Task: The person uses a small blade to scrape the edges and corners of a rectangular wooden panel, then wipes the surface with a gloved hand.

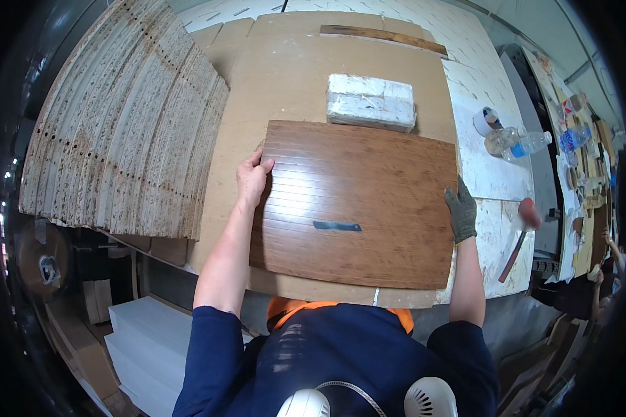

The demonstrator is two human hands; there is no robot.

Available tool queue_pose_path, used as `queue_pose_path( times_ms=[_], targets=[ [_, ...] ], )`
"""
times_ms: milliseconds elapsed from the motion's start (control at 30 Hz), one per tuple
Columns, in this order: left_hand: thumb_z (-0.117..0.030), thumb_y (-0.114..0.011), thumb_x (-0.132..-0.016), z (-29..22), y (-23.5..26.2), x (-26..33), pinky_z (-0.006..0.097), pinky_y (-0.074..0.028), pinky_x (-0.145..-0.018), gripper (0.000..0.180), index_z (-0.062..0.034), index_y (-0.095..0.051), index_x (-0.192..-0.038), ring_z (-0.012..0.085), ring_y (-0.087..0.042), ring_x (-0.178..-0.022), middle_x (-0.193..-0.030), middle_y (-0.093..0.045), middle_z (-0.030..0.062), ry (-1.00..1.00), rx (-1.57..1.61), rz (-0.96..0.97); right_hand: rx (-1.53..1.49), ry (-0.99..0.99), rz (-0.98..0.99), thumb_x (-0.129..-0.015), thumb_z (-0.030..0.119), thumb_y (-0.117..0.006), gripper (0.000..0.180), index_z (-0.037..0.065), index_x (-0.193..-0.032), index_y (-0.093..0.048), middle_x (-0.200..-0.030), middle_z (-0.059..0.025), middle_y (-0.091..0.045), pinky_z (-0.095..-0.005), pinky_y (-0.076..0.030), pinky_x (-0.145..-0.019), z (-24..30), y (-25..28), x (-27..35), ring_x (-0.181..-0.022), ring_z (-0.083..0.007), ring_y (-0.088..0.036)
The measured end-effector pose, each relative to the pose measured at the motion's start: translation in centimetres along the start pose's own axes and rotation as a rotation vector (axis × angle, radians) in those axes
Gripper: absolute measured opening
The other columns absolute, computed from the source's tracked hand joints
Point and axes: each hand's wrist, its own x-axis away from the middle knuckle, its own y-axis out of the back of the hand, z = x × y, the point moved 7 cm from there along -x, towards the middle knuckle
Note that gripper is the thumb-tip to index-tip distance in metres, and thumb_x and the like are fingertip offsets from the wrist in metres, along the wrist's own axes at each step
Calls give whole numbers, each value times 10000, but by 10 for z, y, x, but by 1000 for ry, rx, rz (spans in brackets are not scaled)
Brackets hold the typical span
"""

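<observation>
A brown wood-grain panel [368, 181] with fine parallel grooves lies in front of me on a cardboard-covered table. My bare left hand [252, 177] grips its left edge, thumb on top and the other fingers partly hidden. On the opposite side, my right hand [461, 210], in a dark grey glove, holds the right edge. A flat, narrow blue-grey strip [337, 226] with a small hole at one end rests on the panel. Just beyond the far edge sits a white wrapped block [370, 103].
Tall stacked boards [125, 125] with speckled edges stand at left. A mallet [519, 240] with a reddish head lies at right. Farther up are a tape roll [487, 120] and plastic bottles [528, 144]. A wooden strip [382, 39] lies at the far side.
</observation>
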Motion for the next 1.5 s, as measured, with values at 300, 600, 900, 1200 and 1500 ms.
queue_pose_path(
  times_ms=[300, 600, 900, 1200, 1500],
  targets=[
    [-98, -564, -880, -7, -2, -2, 266, -435, -901, 338, 15, -585, -1198, 158, -592, -1010, -1107, -649, 112, -75, -245, -127, -288, -5, 4, -853, 154, -664, 602, -28, -1363, -401, -1276, -124, -545, -254, -410, -922, -34, 1, -12, -1086, -135, -506],
    [-167, -570, -866, -6, 11, -6, 283, -450, -885, 319, -7, -637, -1133, 181, -619, -982, -1036, -682, 123, -136, -346, -243, -105, -2, -26, -862, 195, -655, 600, -13, -1366, -405, -1301, -132, -528, -271, -413, -935, -23, -2, -13, -1121, -148, -505],
    [-165, -584, -876, -9, 18, -5, 266, -438, -881, 340, 23, -616, -1158, 151, -590, -981, -1064, -664, 104, -83, -250, -225, -170, 30, -13, -858, 143, -638, 568, -34, -1350, -417, -1263, -114, -550, -269, -401, -951, -18, -8, -7, -1106, -152, -513],
    [-159, -563, -900, 19, 34, -21, 262, -442, -832, 337, 36, -598, -1172, 135, -573, -928, -1035, -649, 77, -163, -223, -163, 16, -40, 10, -821, 310, -691, 660, 8, -1350, -436, -1297, -146, -536, -287, -399, -979, -11, -11, -5, -1145, -185, -523],
    [-66, -648, -812, 2, 4, -19, 267, -434, -886, 399, 62, -580, -1184, 156, -582, -977, -1068, -650, 101, -119, -199, -91, -71, -76, -35, -802, 280, -722, 675, -12, -1339, -436, -1306, -150, -530, -293, -403, -992, 9, 8, 4, -1165, -195, -520]
  ],
)
